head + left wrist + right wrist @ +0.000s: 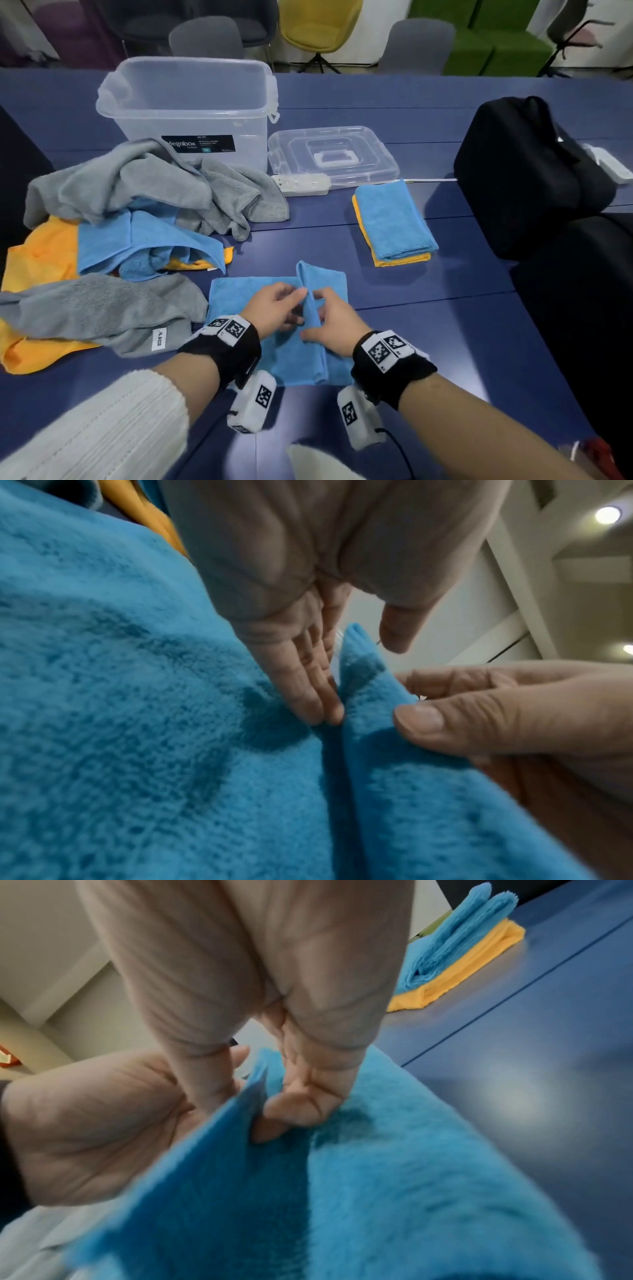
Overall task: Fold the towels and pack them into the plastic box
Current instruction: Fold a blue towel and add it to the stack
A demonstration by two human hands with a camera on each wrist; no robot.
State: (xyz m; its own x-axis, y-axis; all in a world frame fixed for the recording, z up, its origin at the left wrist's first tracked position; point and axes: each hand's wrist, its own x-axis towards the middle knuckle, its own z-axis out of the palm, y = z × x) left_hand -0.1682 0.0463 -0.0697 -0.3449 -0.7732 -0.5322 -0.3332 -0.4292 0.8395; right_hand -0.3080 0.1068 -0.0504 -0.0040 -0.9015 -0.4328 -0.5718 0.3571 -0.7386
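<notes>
A blue towel [246, 298] lies flat on the blue table in front of me, with a ridge of cloth raised along its middle. My right hand [317, 313] pinches that ridge [363, 674] between thumb and fingers [294, 1110]. My left hand [291, 301] lies on the towel just left of the ridge; its straight fingers [315, 696] press the cloth down and its thumb stands apart. The clear plastic box [144, 113] stands open at the back left, with no towel visible inside. A folded stack [394, 219], blue over yellow, lies to the right.
A heap of unfolded grey, blue and yellow towels [137, 205] covers the left of the table. The box's clear lid [332, 154] and a white power strip [301, 183] lie behind the work spot. A black bag [527, 171] sits at the right. Chairs stand beyond the table.
</notes>
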